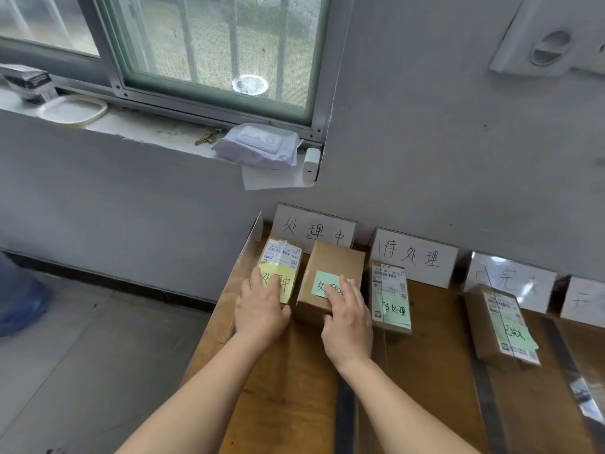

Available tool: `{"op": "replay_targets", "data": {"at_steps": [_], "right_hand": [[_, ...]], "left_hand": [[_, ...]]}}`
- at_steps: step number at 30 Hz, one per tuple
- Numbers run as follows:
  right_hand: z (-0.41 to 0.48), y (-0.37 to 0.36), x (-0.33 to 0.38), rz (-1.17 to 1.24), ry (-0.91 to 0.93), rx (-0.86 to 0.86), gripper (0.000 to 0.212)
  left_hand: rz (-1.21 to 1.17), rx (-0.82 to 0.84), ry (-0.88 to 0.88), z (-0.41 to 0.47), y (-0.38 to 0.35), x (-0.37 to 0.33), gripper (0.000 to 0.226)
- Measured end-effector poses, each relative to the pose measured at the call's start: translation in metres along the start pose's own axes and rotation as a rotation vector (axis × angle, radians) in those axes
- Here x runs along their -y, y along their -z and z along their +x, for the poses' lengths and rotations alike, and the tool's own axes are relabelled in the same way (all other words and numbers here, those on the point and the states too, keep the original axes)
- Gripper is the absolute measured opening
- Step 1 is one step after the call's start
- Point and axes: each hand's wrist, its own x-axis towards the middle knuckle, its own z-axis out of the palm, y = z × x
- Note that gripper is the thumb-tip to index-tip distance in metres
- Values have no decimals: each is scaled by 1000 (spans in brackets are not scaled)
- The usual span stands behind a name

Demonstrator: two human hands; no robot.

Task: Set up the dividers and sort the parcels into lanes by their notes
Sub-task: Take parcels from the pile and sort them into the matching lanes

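Two brown parcels lie side by side in the leftmost lane of the wooden table (288, 388), below a handwritten sign (314, 228). My left hand (262, 306) rests flat on the left parcel (282, 257), over its yellow note. My right hand (348, 322) rests with straight fingers on the right parcel (337, 260), partly covering its green note (322, 283). A third parcel (389, 296) with a green note lies in the second lane under its sign (414, 257). A fourth parcel (501, 326) lies in the third lane. Clear dividers (491, 326) separate the lanes.
A clear panel (252, 244) stands along the table's left edge. Further signs (510, 280) lean against the grey wall. The windowsill holds a wipes pack (258, 145), a white charger (311, 164), keys and a dish. A blue container (19, 299) stands on the floor at left.
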Motion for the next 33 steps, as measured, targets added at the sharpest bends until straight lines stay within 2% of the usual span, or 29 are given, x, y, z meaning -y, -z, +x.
{"op": "replay_targets", "data": {"at_steps": [10, 17, 26, 33], "right_hand": [[0, 6, -6, -14, 50, 0, 64], [-2, 25, -3, 17, 56, 43, 55], [-12, 91, -20, -129, 28, 36, 61], [-50, 153, -66, -279, -74, 80, 54]], "left_hand": [[-33, 40, 9, 5, -1, -2, 56], [47, 67, -40, -4, 12, -5, 59], [200, 53, -314, -15, 55, -48, 46], [214, -11, -520, -52, 69, -115, 40]]}}
